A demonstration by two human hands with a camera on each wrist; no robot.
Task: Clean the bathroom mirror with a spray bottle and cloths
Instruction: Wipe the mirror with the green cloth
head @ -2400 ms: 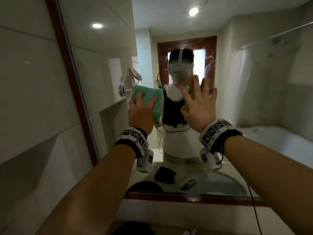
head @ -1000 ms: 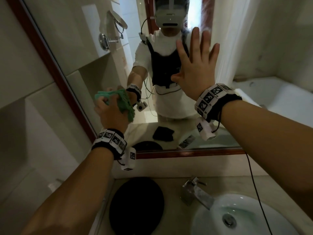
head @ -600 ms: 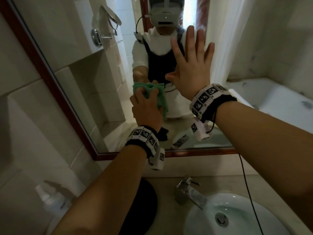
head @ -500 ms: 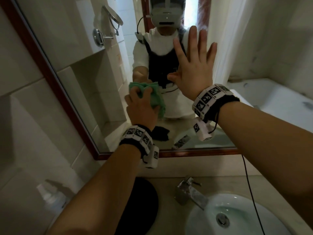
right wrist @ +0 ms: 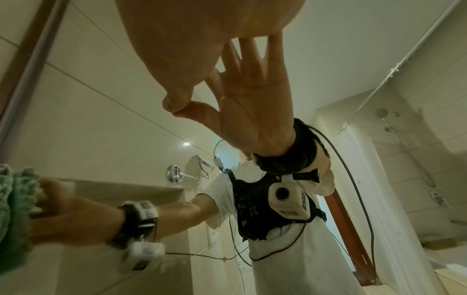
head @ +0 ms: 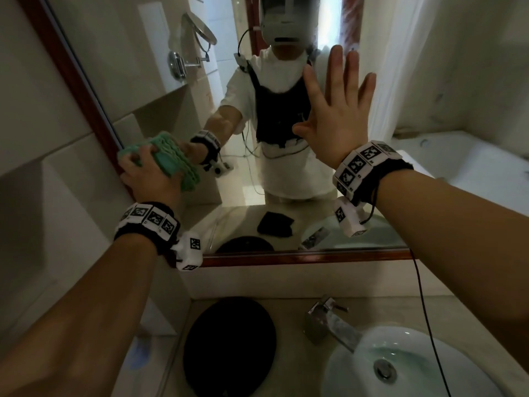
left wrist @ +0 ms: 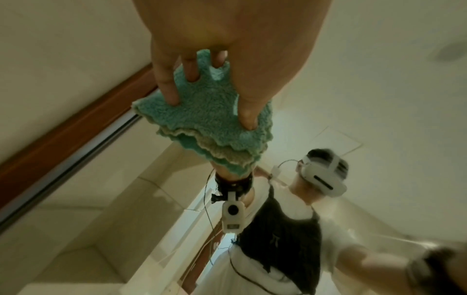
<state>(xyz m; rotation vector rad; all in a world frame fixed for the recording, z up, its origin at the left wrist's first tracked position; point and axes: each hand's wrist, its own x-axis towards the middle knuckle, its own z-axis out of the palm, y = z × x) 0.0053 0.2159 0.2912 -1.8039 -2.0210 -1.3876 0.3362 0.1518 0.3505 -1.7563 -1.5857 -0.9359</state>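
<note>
A person is standing at a bathroom counter [head: 446,310], facing a wood-framed mirror [head: 458,81]. The left hand [head: 148,174] is pressing a folded green cloth [head: 174,160] against the glass near the mirror's left frame; its fingers [left wrist: 165,83] are curling over the fluffy cloth and gripping it, with the folded layers fanning out below the thumb. The right hand [head: 336,116] is lying flat against the glass further right, fingers straight and spread, holding nothing; the right wrist view is showing the thumb tip meeting its own reflection.

On the counter below, a white sink [head: 352,365] is holding a little greenish water around its metal drain [head: 383,371], and its right side is being cut off by the picture's edge. A chrome tap [head: 329,319] is standing at its rim. Left of the sink a round black object [head: 229,345] is lying on the counter; what it is cannot be told. A blurred bluish shape [head: 140,353] near the left forearm is too indistinct to identify. In the reflection, a small dark item [head: 274,223] is lying on the counter, and the person's headset is partly cropped by the top edge.
</note>
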